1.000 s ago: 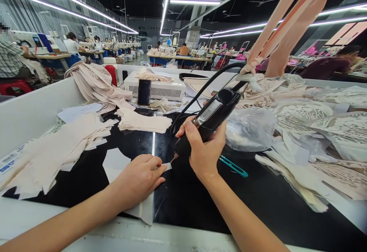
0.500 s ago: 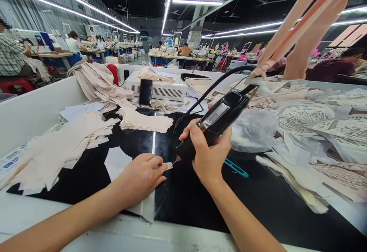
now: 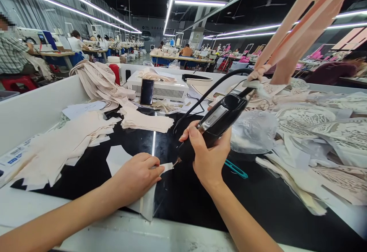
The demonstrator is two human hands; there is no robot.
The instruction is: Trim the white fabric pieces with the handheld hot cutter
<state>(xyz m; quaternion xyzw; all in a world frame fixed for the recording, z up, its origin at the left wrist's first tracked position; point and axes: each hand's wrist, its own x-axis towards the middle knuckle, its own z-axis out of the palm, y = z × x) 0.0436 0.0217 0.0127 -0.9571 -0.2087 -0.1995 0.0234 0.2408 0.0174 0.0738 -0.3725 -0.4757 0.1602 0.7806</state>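
Observation:
My right hand (image 3: pixel 212 160) is wrapped round a black corded hot knife (image 3: pixel 220 120), its handle slanting up to the right. The thin metal tip (image 3: pixel 177 162) meets the right end of a narrow pale fabric piece (image 3: pixel 168 166). My left hand (image 3: pixel 140 177) holds that piece down on the black board (image 3: pixel 189 198), fingers bent and close together just left of the tip. Its palm hides part of the work. A white pattern-like piece (image 3: pixel 116 158) shows behind the left hand, and a translucent pale strip (image 3: pixel 147 204) lies below it.
Pale fabric stacks lie left (image 3: pixel 65 141) and behind (image 3: pixel 146 120). A phone (image 3: pixel 147 91) leans on a white vented box (image 3: pixel 163 85). To the right are a plastic bag (image 3: pixel 254 131), teal thread snips (image 3: pixel 236 168) and lace pieces (image 3: pixel 305 118). Peach cloth (image 3: pixel 304 30) ties up the tool's cord.
My left hand has slid slightly left, so more of the fabric piece's end shows. The hot knife's tip has hardly moved. The view has shifted slightly.

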